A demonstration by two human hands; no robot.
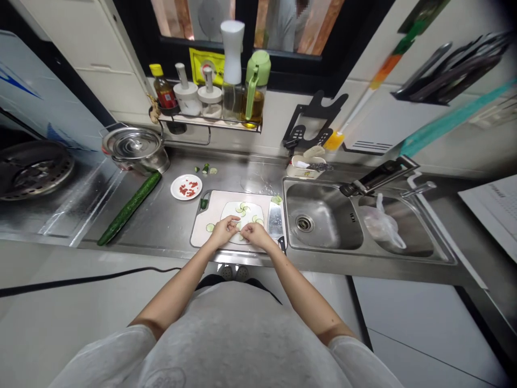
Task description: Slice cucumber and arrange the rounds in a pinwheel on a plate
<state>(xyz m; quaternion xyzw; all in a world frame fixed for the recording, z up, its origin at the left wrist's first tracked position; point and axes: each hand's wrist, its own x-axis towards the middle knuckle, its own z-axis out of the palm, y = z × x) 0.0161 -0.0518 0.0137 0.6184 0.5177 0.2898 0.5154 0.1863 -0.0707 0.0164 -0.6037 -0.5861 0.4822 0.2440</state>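
Cutting board (198,234) at the centre of the surface (173,226); on it, a plate (228,210) bearing cucumber slices (243,207), with the left hand (225,230) and right hand (254,235) over its front part. A knife (275,218) lies along the board's right side, handle frontward. To the left and farther back, a dish (173,188) of cut pieces (188,189); beyond it, a whole cucumber (130,208) runs obliquely from the front toward a pot (158,161). To the right, a double sink (345,229), its right basin containing a bag (383,224). Behind, a shelf (194,119) carries bottles (232,70).
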